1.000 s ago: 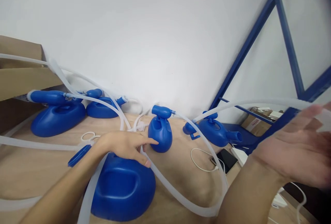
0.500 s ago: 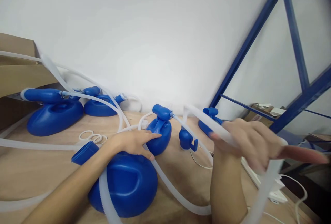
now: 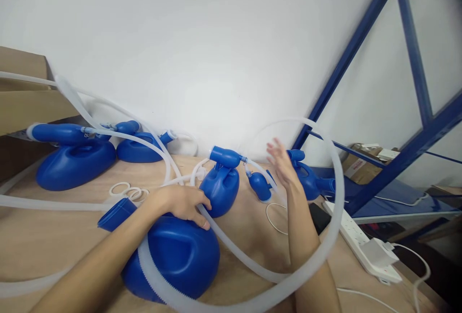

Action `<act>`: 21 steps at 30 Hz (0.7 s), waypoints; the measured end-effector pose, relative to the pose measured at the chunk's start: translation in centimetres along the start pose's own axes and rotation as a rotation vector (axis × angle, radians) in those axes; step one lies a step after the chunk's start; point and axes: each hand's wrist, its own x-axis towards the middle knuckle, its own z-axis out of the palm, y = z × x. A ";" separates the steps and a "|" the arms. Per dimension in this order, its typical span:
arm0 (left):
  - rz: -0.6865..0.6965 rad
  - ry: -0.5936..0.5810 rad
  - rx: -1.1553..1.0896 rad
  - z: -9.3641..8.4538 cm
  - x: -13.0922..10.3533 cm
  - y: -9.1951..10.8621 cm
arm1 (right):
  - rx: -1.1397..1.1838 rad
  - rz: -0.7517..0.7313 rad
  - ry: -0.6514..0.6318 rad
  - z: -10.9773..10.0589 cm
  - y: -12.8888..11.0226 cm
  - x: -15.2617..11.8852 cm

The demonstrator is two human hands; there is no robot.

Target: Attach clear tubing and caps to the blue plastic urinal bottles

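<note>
A large blue plastic urinal bottle (image 3: 176, 260) lies on its side on the table in front of me. Over its top edge, my left hand (image 3: 182, 202) curls round it, thumb and forefinger parted; its other fingers are partly hidden. From the bottle a clear ribbed tube (image 3: 335, 192) sweeps in a wide loop across my right forearm and up toward the wall. My right hand (image 3: 281, 161) is raised inside that loop, fingers spread and slightly blurred, with nothing in it. Just behind it stands another blue bottle (image 3: 310, 183), and a small blue bulb-shaped piece (image 3: 260, 185) is to its left.
More blue bottles (image 3: 75, 163) with tubes stand at the left beside a cardboard box (image 3: 32, 106). White rings (image 3: 132, 191) lie near the middle left. A power strip (image 3: 361, 243) with a plugged-in adapter is at right, by a blue metal rack (image 3: 346, 58).
My right hand has let go of the tube and moved left and back, fingers spreading. The tube now springs out in a wide loop. My left hand stays at the large bottle.
</note>
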 end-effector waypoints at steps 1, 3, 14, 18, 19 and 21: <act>-0.001 0.002 -0.001 0.0 0.0 0.0 | -0.141 0.084 -0.091 0.3 0.6 0.0; -0.006 0.011 -0.004 0.0 0.0 0.1 | -0.302 0.179 -0.223 0.8 1.4 -0.1; -0.052 0.070 0.033 -0.4 -0.5 0.6 | -0.478 0.139 0.112 -2.7 1.7 0.1; 0.000 0.331 -0.001 -0.6 -0.4 0.8 | -0.233 -0.245 0.614 -3.6 -2.0 0.2; 0.036 0.446 -0.032 -0.7 -0.4 1.0 | -0.106 -0.350 0.693 -3.2 -3.4 -0.1; 0.119 0.688 -0.115 -0.8 -0.6 1.3 | 0.105 -0.446 0.700 -1.6 -6.3 -1.3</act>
